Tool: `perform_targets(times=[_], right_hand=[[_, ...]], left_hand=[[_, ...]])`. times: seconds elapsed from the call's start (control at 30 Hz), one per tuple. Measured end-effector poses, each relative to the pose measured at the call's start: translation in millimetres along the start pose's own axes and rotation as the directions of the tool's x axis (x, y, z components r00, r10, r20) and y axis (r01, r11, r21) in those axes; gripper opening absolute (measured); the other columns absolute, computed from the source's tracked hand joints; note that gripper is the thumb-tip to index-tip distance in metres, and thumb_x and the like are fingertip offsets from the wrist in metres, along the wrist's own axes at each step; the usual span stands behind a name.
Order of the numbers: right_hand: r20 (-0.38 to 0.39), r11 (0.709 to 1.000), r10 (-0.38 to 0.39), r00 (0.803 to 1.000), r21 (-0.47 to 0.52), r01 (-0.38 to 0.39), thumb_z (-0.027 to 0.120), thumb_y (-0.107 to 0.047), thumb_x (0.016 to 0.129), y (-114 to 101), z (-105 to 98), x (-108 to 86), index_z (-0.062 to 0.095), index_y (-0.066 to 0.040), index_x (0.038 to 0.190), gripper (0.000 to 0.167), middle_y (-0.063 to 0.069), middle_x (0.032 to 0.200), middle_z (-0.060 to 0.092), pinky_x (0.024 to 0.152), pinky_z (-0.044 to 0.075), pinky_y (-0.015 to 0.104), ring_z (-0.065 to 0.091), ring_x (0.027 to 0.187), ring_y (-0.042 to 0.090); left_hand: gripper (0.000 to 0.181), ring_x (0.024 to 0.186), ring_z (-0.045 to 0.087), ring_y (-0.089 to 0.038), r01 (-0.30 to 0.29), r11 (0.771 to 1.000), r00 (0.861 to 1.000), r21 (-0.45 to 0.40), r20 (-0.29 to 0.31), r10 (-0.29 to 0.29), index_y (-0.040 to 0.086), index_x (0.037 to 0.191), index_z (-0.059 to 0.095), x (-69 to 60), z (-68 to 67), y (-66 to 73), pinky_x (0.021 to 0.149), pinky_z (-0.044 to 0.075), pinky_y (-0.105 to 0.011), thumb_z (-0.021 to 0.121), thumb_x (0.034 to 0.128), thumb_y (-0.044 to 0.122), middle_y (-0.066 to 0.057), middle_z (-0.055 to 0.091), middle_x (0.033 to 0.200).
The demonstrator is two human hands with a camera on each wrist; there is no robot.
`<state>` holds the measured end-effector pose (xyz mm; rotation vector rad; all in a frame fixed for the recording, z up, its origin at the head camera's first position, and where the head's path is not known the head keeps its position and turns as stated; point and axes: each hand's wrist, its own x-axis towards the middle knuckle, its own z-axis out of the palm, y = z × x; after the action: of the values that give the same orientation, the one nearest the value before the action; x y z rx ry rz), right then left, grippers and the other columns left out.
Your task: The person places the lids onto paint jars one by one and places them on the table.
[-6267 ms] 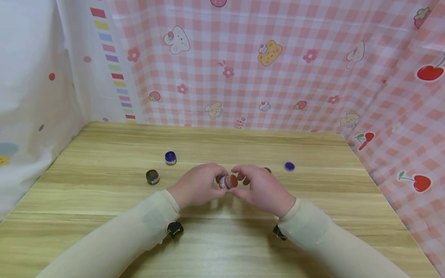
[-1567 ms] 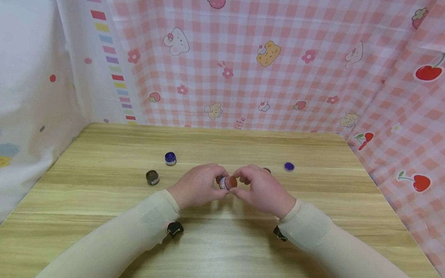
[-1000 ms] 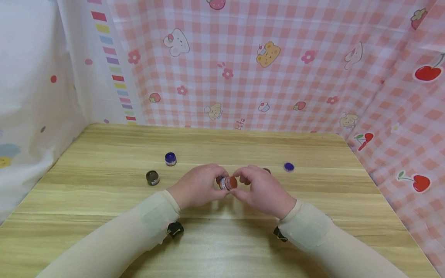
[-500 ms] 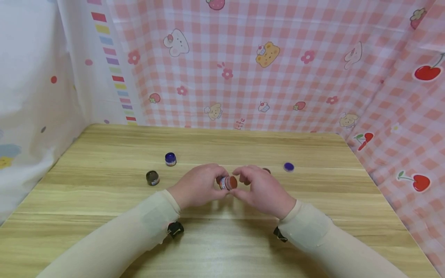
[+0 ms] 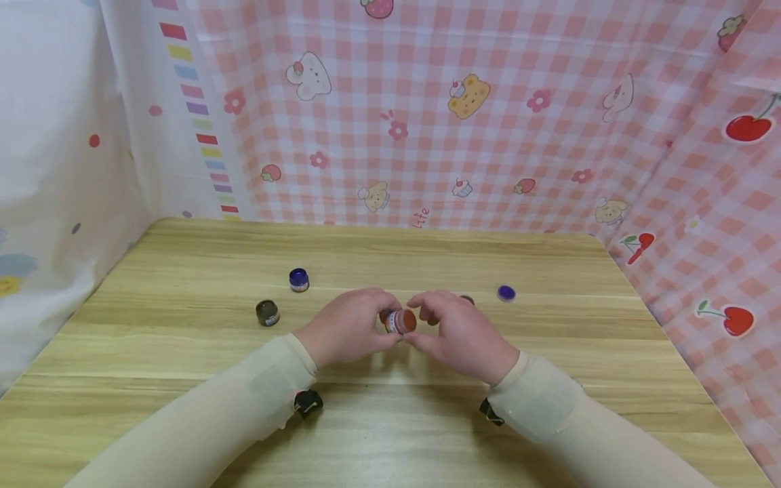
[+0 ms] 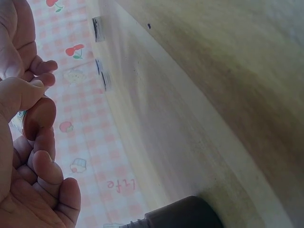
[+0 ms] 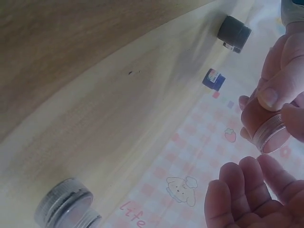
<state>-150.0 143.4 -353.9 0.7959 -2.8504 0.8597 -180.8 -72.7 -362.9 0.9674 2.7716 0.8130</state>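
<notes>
Left hand (image 5: 348,327) holds red jar (image 5: 392,322). Right hand (image 5: 462,333) curves beside its lid (image 5: 408,320); whether gripping, cannot tell. Blue jar (image 5: 299,282) and dark jar (image 5: 267,314) stand left.

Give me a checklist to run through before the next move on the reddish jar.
1. Left hand holds the reddish jar: ok.
2. Ridged lid on that jar: ok; tightness cannot tell.
3. Right hand gripping the lid: cannot tell; its thumb and fingers are close.
4. Blue jar and dark jar upright: ok.
5. Blue lid clear of both hands: ok.
6. Dark lid fully visible from the head: not ok, partly hidden.
</notes>
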Motion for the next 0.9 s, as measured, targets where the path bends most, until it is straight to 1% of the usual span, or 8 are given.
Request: perform_targets(times=[0.1,0.23,0.37,0.5,0.6,0.77,0.9], right_hand=[[-0.002,1.000,-0.013,1.000,0.000,0.013,0.084,-0.019,0.090,0.5,0.5,0.0,0.071,-0.012,0.120,0.033,0.003,0.107,0.072,0.083,0.056,0.035,0.065,0.096,0.019],[-0.001,1.000,-0.020,1.000,0.006,0.020,0.083,-0.019,0.091,0.5,0.7,-0.1,0.072,-0.015,0.113,0.025,0.001,0.107,0.072,0.084,0.055,0.034,0.065,0.096,0.020],[0.004,1.000,-0.012,1.000,0.009,0.012,0.082,-0.022,0.093,-0.1,0.5,-0.2,0.073,-0.015,0.111,0.022,0.001,0.106,0.072,0.083,0.054,0.033,0.064,0.095,0.020],[0.001,1.000,-0.018,1.000,0.003,0.018,0.083,-0.021,0.091,-0.3,0.5,0.1,0.071,-0.011,0.119,0.032,0.004,0.108,0.072,0.083,0.055,0.034,0.065,0.095,0.018],[-0.005,1.000,-0.029,1.000,0.007,0.030,0.084,-0.019,0.090,-0.2,0.7,0.3,0.071,-0.011,0.122,0.035,0.004,0.110,0.073,0.085,0.057,0.036,0.067,0.097,0.020],[-0.005,0.999,-0.033,0.999,0.012,0.033,0.082,-0.020,0.092,-0.2,0.5,0.7,0.073,-0.015,0.113,0.023,0.001,0.109,0.073,0.085,0.055,0.035,0.066,0.097,0.021],[0.000,1.000,-0.018,1.000,0.005,0.018,0.082,-0.024,0.093,-0.7,0.2,1.0,0.074,-0.014,0.110,0.022,0.000,0.107,0.072,0.084,0.055,0.035,0.065,0.096,0.022]], left_hand=[[0.019,0.091,0.067,-0.015,-0.004,1.000,1.000,0.002,-0.008,0.004,0.018,0.106,0.073,-0.3,-0.1,0.0,0.086,0.054,-0.033,0.078,0.0935,0.032,0.010,0.068,0.093],[0.019,0.091,0.067,-0.015,-0.005,1.000,1.000,0.007,-0.004,0.005,0.018,0.106,0.073,-0.3,-0.3,0.0,0.086,0.054,-0.033,0.078,0.0938,0.032,0.010,0.068,0.093],[0.019,0.090,0.067,-0.016,0.000,1.000,1.000,0.006,0.004,0.000,0.019,0.105,0.073,-0.6,-0.5,0.6,0.085,0.053,-0.034,0.078,0.0939,0.033,0.010,0.068,0.093],[0.019,0.091,0.067,-0.015,0.003,1.000,1.000,-0.004,0.002,-0.003,0.019,0.106,0.073,-0.7,-0.1,0.4,0.086,0.054,-0.034,0.079,0.0938,0.034,0.010,0.068,0.093],[0.019,0.091,0.066,-0.014,-0.001,1.000,1.000,-0.003,0.000,0.001,0.019,0.106,0.073,-0.4,0.2,-0.2,0.086,0.054,-0.033,0.078,0.0938,0.033,0.010,0.068,0.093],[0.018,0.090,0.066,-0.015,-0.009,1.000,1.000,0.006,0.003,0.009,0.020,0.105,0.073,0.3,-0.7,-0.2,0.085,0.053,-0.033,0.078,0.0939,0.032,0.010,0.068,0.093],[0.017,0.091,0.066,-0.017,0.001,1.000,1.000,0.000,0.011,-0.001,0.020,0.104,0.073,0.3,-1.5,0.3,0.084,0.053,-0.033,0.078,0.0939,0.033,0.010,0.068,0.093]])
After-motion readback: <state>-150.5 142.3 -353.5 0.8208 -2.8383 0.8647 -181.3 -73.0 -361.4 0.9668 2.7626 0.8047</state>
